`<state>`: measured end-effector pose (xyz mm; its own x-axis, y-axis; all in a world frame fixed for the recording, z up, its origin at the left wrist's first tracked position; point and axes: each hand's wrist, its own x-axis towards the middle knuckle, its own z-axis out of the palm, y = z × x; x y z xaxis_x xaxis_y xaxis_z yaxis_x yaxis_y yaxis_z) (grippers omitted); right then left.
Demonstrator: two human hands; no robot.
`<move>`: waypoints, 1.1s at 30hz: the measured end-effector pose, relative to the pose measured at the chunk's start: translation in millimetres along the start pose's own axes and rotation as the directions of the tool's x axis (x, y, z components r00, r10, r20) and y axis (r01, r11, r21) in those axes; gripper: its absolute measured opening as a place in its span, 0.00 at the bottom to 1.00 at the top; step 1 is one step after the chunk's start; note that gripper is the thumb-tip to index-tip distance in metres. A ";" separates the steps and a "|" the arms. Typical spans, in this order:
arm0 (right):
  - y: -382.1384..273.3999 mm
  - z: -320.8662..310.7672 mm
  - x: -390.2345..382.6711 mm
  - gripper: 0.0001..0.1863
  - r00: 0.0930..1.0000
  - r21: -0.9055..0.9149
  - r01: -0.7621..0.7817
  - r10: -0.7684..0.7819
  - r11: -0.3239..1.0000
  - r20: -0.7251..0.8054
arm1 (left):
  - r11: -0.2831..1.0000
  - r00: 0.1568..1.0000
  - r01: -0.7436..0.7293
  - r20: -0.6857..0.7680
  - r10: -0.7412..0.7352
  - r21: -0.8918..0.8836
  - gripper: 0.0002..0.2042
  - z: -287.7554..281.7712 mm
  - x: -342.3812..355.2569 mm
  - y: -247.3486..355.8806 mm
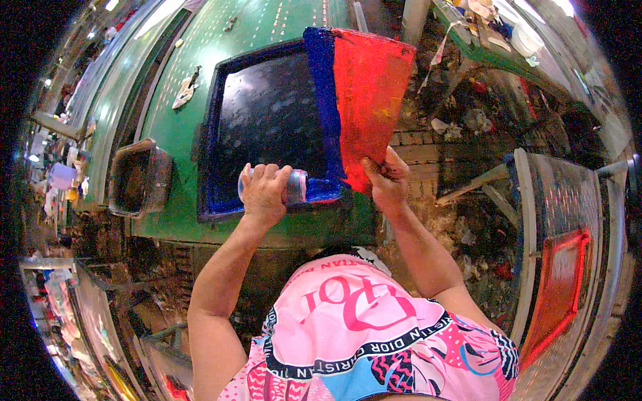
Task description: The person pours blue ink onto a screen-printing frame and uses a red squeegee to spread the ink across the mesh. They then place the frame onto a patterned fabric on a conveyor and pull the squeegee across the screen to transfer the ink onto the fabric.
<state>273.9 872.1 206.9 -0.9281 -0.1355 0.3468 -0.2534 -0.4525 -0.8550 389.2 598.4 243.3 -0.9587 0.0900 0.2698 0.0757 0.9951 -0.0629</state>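
My left hand (pixel 265 192) is closed round a short silvery-blue cylinder (pixel 295 186) with a pinkish end; whether it is a can or a roll of tape I cannot tell. The cylinder lies sideways over the near edge of a blue-smeared frame (pixel 208 147) with a dark, shiny surface inside. My right hand (pixel 388 178) grips the lower corner of a flat red panel (pixel 374 87) with a dark blue side band. That panel stands tilted up at the frame's right edge and covers part of it. My right thumb shows on its red face.
The frame lies on a long green table (pixel 180 127). A dark, dirty tub (pixel 144 177) stands at its left edge, near a stained scrap (pixel 185 91). To the right, a red frame (pixel 555 291) rests on a metal rack. Behind it, a green bench (pixel 481 63) holds a white bucket (pixel 526 41).
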 end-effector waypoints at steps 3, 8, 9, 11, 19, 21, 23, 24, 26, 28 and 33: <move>-3.7 -2.8 1.5 0.18 1.000 -0.004 -0.002 0.002 1.000 0.014 | 0.999 1.000 -0.021 0.012 0.021 0.031 0.33 -5.1 7.8 6.1; -0.4 -2.0 0.5 0.16 0.997 -0.097 -0.056 0.049 0.994 -0.066 | 0.991 0.997 -0.052 0.061 0.045 0.120 0.34 -8.9 17.9 16.0; 2.2 -1.3 0.1 0.16 0.996 -0.079 -0.057 0.051 0.995 -0.076 | 0.990 0.995 -0.062 0.079 0.052 0.129 0.34 -13.4 20.2 19.3; 6.1 -2.2 -0.1 0.16 0.994 -0.044 -0.057 0.053 0.997 -0.095 | 0.986 0.994 -0.084 0.085 0.072 0.145 0.35 -13.6 23.5 23.3; 11.9 -7.6 -1.8 0.18 0.999 -0.032 -0.033 0.032 0.999 -0.023 | 0.984 0.995 -0.095 0.018 0.093 0.154 0.36 -6.5 28.9 26.7; 14.2 -7.7 -1.9 0.18 0.998 -0.047 -0.056 0.054 0.997 -0.028 | 0.989 0.997 -0.074 0.035 0.070 0.132 0.35 -8.4 26.8 25.3; 15.5 -8.4 -2.4 0.17 0.998 -0.090 -0.059 0.057 0.994 -0.029 | 0.990 0.997 -0.047 0.072 0.038 0.130 0.34 -12.5 23.7 21.2; 17.8 -7.7 -1.5 0.16 0.997 -0.115 -0.072 0.067 0.991 -0.047 | 0.989 0.995 -0.030 0.103 0.015 0.143 0.34 -16.8 19.8 15.6; 22.1 -6.6 0.6 0.14 0.993 -0.165 -0.098 0.085 0.981 -0.081 | 0.988 0.992 -0.008 0.126 -0.011 0.151 0.33 -19.2 9.5 2.7; 18.0 7.1 1.4 0.15 0.995 -0.153 -0.067 0.054 0.986 -0.088 | 0.988 0.994 0.005 0.110 -0.022 0.153 0.34 -21.8 -3.0 -18.4; 28.7 40.9 -1.7 0.17 0.996 -0.080 -0.070 0.066 0.994 -0.053 | 0.964 0.992 0.014 0.115 -0.046 0.265 0.30 -21.0 -37.8 -79.1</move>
<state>279.4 823.2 197.5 -0.9560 -0.1181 0.2687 -0.2087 -0.3702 -0.9052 425.3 517.1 258.3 -0.9864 0.0390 0.1600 -0.0130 0.9501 -0.3117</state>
